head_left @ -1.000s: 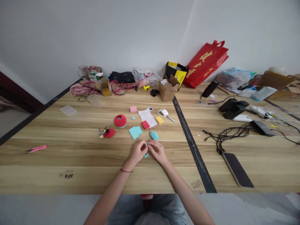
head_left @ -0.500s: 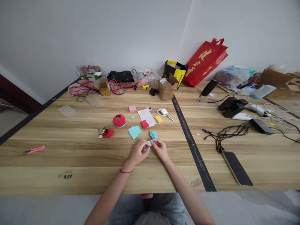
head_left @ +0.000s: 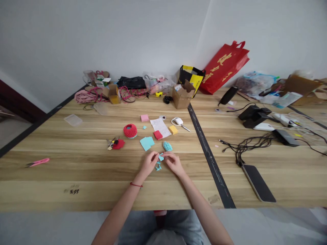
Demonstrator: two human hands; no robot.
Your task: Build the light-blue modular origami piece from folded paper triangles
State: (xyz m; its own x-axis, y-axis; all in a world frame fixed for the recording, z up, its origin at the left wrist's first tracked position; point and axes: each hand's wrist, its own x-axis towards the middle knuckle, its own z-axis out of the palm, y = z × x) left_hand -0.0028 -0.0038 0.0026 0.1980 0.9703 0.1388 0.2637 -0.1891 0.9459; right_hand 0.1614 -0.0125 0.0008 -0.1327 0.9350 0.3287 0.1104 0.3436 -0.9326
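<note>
Between my fingertips is a small light-blue paper piece [head_left: 161, 157]. My left hand [head_left: 150, 163] pinches its left side, and my right hand [head_left: 174, 163] is closed on its right side. Several small folded blue pieces [head_left: 158, 167] lie on the wood just below it. Right behind my hands sits a blue woven paper shape [head_left: 167, 146]. Flat blue sheets [head_left: 146, 143] are to the left of that, and a round red paper piece with an open top [head_left: 130, 131] stands further left.
Red [head_left: 158, 135], yellow [head_left: 173, 129] and pink paper stacks [head_left: 144, 117] lie around a white sheet [head_left: 160, 127]. Scissors [head_left: 184, 127] are behind right, keys [head_left: 112, 143] left, pink snips [head_left: 38, 162] far left. Cables [head_left: 247, 144] and a dark phone-like slab [head_left: 258, 183] lie right.
My left hand has shifted slightly left and its fingers have drawn together. The blue paper has turned to a tilted position, and the small folded pieces below now show more fully.
</note>
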